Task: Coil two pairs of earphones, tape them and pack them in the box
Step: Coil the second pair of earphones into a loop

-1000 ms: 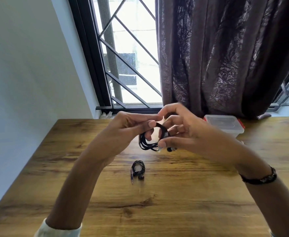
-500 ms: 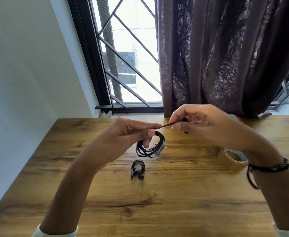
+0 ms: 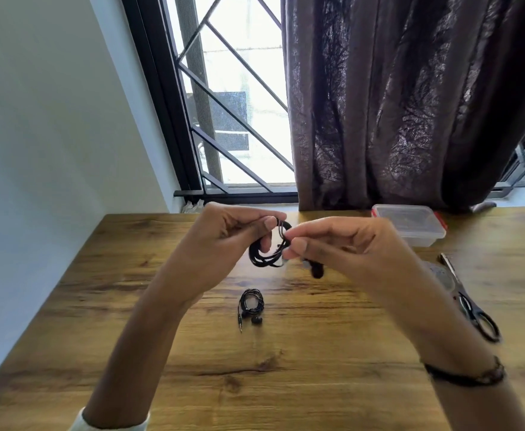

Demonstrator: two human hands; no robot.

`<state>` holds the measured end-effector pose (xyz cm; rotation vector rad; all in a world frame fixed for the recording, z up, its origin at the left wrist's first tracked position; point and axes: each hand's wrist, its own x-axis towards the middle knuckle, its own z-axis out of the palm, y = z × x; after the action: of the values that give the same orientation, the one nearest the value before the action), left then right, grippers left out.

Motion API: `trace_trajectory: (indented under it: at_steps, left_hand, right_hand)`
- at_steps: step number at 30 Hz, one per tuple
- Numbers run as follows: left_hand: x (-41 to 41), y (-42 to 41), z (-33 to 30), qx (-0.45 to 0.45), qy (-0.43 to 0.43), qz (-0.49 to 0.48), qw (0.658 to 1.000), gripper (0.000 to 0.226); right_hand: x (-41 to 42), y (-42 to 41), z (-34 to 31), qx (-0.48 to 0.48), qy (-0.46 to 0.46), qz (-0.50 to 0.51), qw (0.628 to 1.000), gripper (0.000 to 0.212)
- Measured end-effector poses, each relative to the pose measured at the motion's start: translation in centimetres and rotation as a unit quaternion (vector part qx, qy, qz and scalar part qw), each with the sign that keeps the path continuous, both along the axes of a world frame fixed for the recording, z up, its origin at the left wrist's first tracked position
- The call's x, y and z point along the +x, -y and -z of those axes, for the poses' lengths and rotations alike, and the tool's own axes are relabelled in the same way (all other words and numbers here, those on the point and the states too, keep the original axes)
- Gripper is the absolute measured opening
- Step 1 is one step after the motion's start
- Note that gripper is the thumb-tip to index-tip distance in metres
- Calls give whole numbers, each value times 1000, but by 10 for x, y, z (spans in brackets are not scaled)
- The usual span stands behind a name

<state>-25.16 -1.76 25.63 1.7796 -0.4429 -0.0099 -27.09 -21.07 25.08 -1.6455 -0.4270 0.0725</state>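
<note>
The left hand (image 3: 223, 237) pinches the top of a black earphone coil (image 3: 267, 247) between thumb and forefinger, one finger tucked through the loop. The right hand (image 3: 348, 247) pinches the coil's right side with curled fingertips, and an earbud (image 3: 317, 270) hangs just under that hand. Both hands are raised above the wooden table (image 3: 130, 275), forearms running back toward the camera, with a bracelet (image 3: 466, 376) on the right wrist. A second coiled pair of earphones (image 3: 251, 304) lies on the table below the hands. A clear plastic box (image 3: 410, 223) with red clips sits closed at the far edge, by the curtain (image 3: 410, 104). Scissors (image 3: 472, 306) lie to the right, partly behind the right forearm; next to them is a blurred, clear object I cannot identify.
</note>
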Motion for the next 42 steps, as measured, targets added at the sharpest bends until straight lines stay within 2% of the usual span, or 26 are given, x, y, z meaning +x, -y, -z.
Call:
trace_trajectory:
  at_steps: [6, 11, 19, 21, 23, 25, 27, 33, 36, 38, 42]
  left_hand:
    - [0, 3, -7, 47, 52, 9, 998, 23]
    - [0, 0, -10, 83, 82, 13, 993, 28]
    - [2, 0, -14, 83, 75, 41, 993, 26]
    - [0, 0, -15, 70, 72, 53, 994, 27]
    - [0, 1, -15, 61, 71, 59, 994, 27]
    - [0, 2, -13, 59, 72, 63, 994, 26]
    - [1, 2, -11, 60, 67, 65, 994, 27]
    - [-1, 2, -11, 93, 87, 50, 991, 23]
    - [0, 2, -7, 134, 116, 32, 984, 23]
    - [1, 2, -5, 168, 133, 22, 977, 24]
    - [1, 2, -3, 206, 158, -2, 966, 23]
  right_hand:
    - [-9, -28, 16, 99, 29, 113, 988, 22]
    - [-8, -28, 21, 145, 57, 129, 979, 19]
    - [-5, -25, 24, 30, 191, 198, 961, 15]
    - [-1, -20, 24, 37, 165, 178, 969, 14]
    - [3, -17, 21, 92, 101, 119, 983, 15]
    - [4, -17, 18, 146, 46, 58, 986, 19]
    - [6, -16, 17, 157, 23, 33, 987, 22]
    - [11, -11, 18, 125, -35, 6, 991, 38]
    - [10, -12, 20, 100, -48, 11, 994, 33]
    - [10, -12, 19, 55, -35, 22, 998, 27]
    - [9, -13, 16, -30, 5, 56, 998, 26]
